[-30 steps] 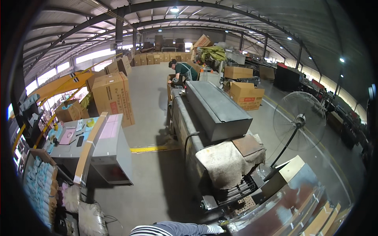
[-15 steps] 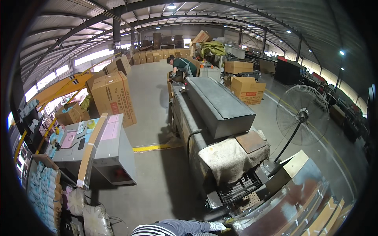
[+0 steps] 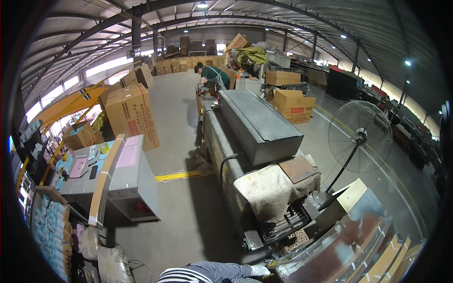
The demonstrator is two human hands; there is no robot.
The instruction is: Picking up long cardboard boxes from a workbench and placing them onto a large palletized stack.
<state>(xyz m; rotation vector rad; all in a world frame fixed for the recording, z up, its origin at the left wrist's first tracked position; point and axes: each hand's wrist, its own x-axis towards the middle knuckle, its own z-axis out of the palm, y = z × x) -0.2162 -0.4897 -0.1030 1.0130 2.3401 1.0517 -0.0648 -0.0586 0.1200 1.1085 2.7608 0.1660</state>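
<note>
A grey sleeve (image 3: 222, 270) with stripes at the shoulder runs along the lower edge, and looks like my left arm reaching to the right. It ends in a striped cuff (image 3: 258, 270) beside the near end of the worn reddish-brown table (image 3: 339, 243). Only a sliver of my left hand (image 3: 267, 272) shows past the cuff; its fingers and anything in them are hidden. My right hand is out of the picture. Just ahead of the cuff is the roller end (image 3: 285, 226) of a long metal machine (image 3: 259, 125), partly draped with a pale cloth (image 3: 264, 188).
Long cardboard strips (image 3: 384, 262) lie on the table's right. A pedestal fan (image 3: 360, 136) stands beyond. On the left are a grey desk (image 3: 130, 181) and a box of blue-wrapped pieces (image 3: 52, 231). A co-worker (image 3: 214, 77) bends at the machine's far end, near cardboard boxes (image 3: 130, 113).
The whole view has shifted slightly, with the surroundings sitting a little further left. The far co-worker has changed posture slightly. My sleeve and cuff stay almost where they were.
</note>
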